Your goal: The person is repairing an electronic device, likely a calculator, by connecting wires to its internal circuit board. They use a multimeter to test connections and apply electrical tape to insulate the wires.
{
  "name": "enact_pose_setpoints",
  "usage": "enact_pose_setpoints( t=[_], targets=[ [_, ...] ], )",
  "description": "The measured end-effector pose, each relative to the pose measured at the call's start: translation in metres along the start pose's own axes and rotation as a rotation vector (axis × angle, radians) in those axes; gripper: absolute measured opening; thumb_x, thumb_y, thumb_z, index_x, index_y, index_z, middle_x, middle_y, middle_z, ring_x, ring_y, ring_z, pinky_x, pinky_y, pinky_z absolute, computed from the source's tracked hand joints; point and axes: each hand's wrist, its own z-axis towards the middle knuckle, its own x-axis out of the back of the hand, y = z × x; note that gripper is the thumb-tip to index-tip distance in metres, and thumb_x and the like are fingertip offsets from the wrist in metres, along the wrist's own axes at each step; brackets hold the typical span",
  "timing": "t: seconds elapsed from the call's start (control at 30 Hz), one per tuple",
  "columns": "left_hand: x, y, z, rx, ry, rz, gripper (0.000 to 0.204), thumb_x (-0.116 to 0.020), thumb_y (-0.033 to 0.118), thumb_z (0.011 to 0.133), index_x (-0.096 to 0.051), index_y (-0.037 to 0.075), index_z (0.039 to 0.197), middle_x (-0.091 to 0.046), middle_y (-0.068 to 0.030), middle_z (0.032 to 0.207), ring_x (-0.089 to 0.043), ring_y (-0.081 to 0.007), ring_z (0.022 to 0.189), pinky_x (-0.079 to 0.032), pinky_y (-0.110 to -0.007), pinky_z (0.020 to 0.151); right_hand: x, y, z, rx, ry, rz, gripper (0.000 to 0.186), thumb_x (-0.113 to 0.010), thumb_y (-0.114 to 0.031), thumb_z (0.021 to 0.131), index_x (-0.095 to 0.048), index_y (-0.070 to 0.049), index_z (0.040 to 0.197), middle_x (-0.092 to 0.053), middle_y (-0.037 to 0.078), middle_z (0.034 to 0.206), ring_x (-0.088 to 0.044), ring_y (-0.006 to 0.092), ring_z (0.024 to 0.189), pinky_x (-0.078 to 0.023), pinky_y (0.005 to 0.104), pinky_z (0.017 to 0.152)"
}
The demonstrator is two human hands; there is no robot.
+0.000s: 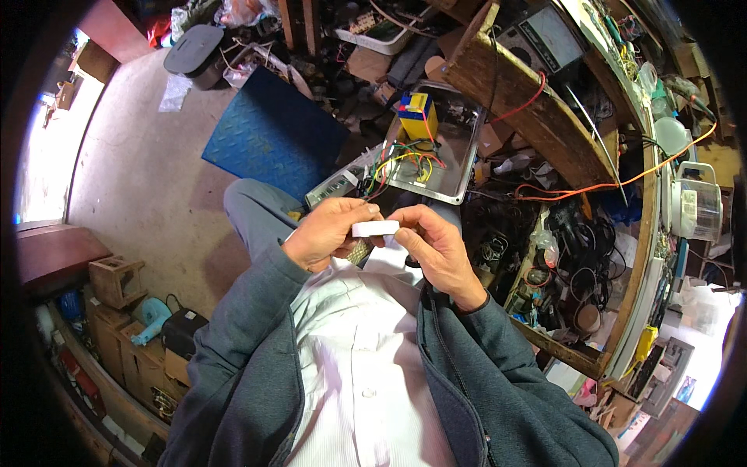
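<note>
My left hand [323, 233] and my right hand [440, 249] meet over my lap. Between them is a small white roll [375, 229], seen edge-on, which looks like tape. The left fingers close on one side of it, and the right thumb and fingers pinch the other; some fingertips are hidden. Just beyond the hands, a bundle of red, green and yellow wires [416, 165] spills over a shallow metal tray [467, 167]. A yellow and blue box-shaped block [418, 117] stands upright in the tray, with wires running beside it.
A grey power strip [336, 185] lies left of the tray. Farther left is a blue textured panel [268, 132]. A wooden bench frame [537, 117] rises at the right, with an orange cable [576, 193] and tangled dark cables [576, 265] around it. A lidded bin [196, 56] stands far left.
</note>
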Motion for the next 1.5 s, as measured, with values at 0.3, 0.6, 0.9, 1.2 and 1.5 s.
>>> enact_pose_setpoints(
  t=[0.3, 0.6, 0.9, 1.2, 1.5],
  targets=[
    [-0.006, 0.009, -0.009, -0.125, -0.043, 0.235, 0.024, -0.065, 0.021, 0.099, -0.067, 0.001, 0.112, -0.067, 0.0006, 0.092, -0.051, 0.0008, 0.064, -0.034, -0.015, 0.05, 0.0, 0.003, -0.001, -0.098, 0.016, -0.136, 0.019, -0.07, -0.013, 0.097, -0.061, 0.0, 0.107, -0.063, 0.0, 0.091, -0.054, 0.0042, 0.07, -0.044, 0.0207, 0.062],
    [-0.005, 0.0, -0.003, -0.259, -0.034, 0.32, 0.015, -0.069, 0.016, 0.093, -0.067, 0.006, 0.104, -0.063, 0.0047, 0.088, -0.048, -0.0003, 0.066, -0.034, -0.018, 0.053, 0.006, 0.007, 0.002, -0.15, 0.026, -0.235, 0.017, -0.071, -0.01, 0.089, -0.062, -0.001, 0.1, -0.061, -0.003, 0.078, -0.054, 0.0014, 0.064, -0.043, 0.0189, 0.056],
    [0.0, -0.002, -0.003, -0.219, -0.058, 0.41, 0.011, -0.069, 0.013, 0.093, -0.067, 0.006, 0.101, -0.06, 0.0064, 0.083, -0.048, 0.0003, 0.069, -0.034, -0.018, 0.056, 0.003, 0.004, 0.005, -0.202, 0.025, -0.245, 0.009, -0.068, -0.005, 0.084, -0.064, 0.0, 0.089, -0.061, -0.001, 0.072, -0.056, 0.0046, 0.061, -0.045, 0.0213, 0.054],
    [-0.001, -0.004, -0.001, -0.205, -0.07, 0.397, 0.015, -0.07, 0.015, 0.092, -0.067, 0.0, 0.093, -0.062, 0.0025, 0.081, -0.053, -0.0041, 0.074, -0.044, -0.022, 0.066, 0.005, 0.011, 0.004, -0.265, 0.016, -0.1, 0.009, -0.062, 0.0, 0.082, -0.066, 0.002, 0.09, -0.066, 0.002, 0.075, -0.062, 0.0072, 0.062, -0.052, 0.0234, 0.056],
    [-0.001, 0.004, -0.006, -0.148, -0.047, 0.418, 0.012, -0.071, 0.01, 0.091, -0.066, 0.001, 0.098, -0.063, 0.0025, 0.087, -0.055, -0.0041, 0.08, -0.045, -0.021, 0.07, 0.004, 0.001, 0.006, -0.272, -0.048, 0.001, 0.007, -0.062, -0.004, 0.09, -0.066, 0.002, 0.092, -0.066, 0.001, 0.078, -0.061, 0.0068, 0.064, -0.051, 0.0222, 0.057]
  ],
)
